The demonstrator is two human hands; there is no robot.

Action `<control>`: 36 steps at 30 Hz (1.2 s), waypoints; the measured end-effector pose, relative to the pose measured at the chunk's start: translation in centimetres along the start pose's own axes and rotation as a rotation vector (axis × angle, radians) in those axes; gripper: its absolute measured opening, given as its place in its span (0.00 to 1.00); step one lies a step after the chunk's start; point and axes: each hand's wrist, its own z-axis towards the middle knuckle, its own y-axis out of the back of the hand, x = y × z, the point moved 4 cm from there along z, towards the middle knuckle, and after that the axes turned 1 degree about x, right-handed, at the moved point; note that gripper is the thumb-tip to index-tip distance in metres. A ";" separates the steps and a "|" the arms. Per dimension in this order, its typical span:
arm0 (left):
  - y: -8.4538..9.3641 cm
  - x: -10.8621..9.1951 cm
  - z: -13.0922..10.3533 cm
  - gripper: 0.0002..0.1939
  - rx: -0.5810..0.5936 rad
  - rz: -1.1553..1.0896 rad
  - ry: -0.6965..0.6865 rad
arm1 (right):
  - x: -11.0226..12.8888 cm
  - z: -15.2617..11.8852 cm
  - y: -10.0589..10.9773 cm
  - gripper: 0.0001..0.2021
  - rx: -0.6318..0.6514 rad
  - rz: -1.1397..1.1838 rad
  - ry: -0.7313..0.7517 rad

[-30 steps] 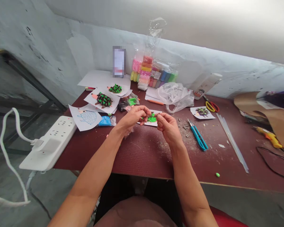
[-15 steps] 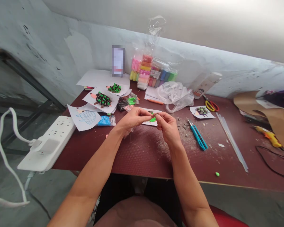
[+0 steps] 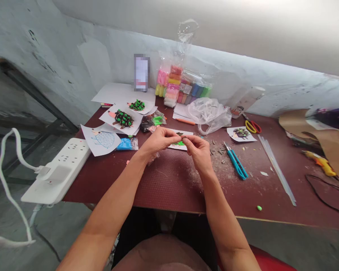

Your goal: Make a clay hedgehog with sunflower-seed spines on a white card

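Observation:
My left hand and my right hand meet over the middle of the table, thumbs and forefingers pinched together. Whatever sits between the fingertips is tiny, perhaps brownish, and I cannot make it out. Just beneath them lies a small white paper bearing bright green clay and dark pieces, partly covered by my fingers. To the right of my right hand, sunflower seeds are scattered beside a turquoise utility knife.
Finished hedgehog cards and a blue hedgehog drawing lie left. Packs of coloured clay stand behind. Scissors, glue sticks, a yellow glue gun and its cord are right; a white power strip is left.
My right hand has shifted slightly left, bringing its fingertips closer to my left hand's. Both hands still pinch; the things on the table have not moved.

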 end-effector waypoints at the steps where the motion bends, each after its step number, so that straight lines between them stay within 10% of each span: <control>1: 0.1 -0.1 0.0 0.22 -0.008 0.008 -0.005 | 0.0 0.0 0.0 0.17 0.009 -0.006 -0.002; 36: 0.0 0.4 0.4 0.18 -0.019 0.028 -0.074 | 0.4 -0.1 0.2 0.18 -0.022 -0.077 0.030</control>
